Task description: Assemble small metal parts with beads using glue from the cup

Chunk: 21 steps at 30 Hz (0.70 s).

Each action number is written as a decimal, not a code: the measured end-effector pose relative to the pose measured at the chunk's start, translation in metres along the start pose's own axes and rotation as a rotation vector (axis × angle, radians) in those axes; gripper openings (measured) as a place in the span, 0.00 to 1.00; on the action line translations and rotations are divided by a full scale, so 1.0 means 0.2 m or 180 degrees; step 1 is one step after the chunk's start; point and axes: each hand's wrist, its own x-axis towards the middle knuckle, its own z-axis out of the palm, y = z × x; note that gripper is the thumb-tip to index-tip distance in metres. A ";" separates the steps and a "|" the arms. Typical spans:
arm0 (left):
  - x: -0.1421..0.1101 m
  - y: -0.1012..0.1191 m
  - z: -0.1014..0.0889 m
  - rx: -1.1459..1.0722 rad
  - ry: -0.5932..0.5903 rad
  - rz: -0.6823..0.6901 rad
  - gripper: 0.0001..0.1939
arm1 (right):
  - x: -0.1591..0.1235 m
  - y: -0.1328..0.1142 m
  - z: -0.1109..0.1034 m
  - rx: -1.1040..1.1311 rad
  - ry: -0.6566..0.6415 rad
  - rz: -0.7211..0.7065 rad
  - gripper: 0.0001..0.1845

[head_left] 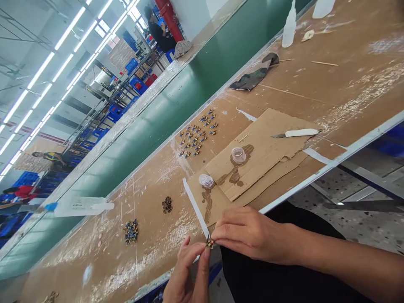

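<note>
Near the table's front edge, a tiny multicoloured piece, with red, yellow and dark spots, sits between my fingertips. My left hand pinches it from below between thumb and forefinger. From the right, my right hand closes its fingertips on the same piece, hiding part of it. Beyond my hands lie a pile of small brown ring-like parts and a heap of blue-and-gold pieces. Similar blue-and-gold pieces are spread out farther back. Two small clear cups, one upright and one nearer, rest on cardboard.
A white-handled knife lies on the cardboard sheet. A plastic bottle lies at the left, and a white squeeze bottle stands at the back. A camouflage cloth lies before the green belt. A person sits beyond.
</note>
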 end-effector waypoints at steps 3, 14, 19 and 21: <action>0.02 0.03 -0.02 0.0026 -0.0260 0.0350 0.08 | -0.01 -0.01 -0.01 -0.0042 -0.0041 -0.0064 0.09; -0.02 0.02 -0.02 0.0416 -0.0387 0.0287 0.05 | -0.02 -0.03 -0.02 0.0049 -0.0083 -0.0133 0.07; -0.01 0.05 -0.01 0.0612 -0.0146 0.0683 0.06 | -0.01 -0.05 -0.02 0.0096 -0.0086 -0.0128 0.06; 0.00 0.06 -0.02 0.0738 -0.0124 0.0840 0.07 | -0.01 -0.05 -0.02 0.0057 -0.0109 -0.0094 0.06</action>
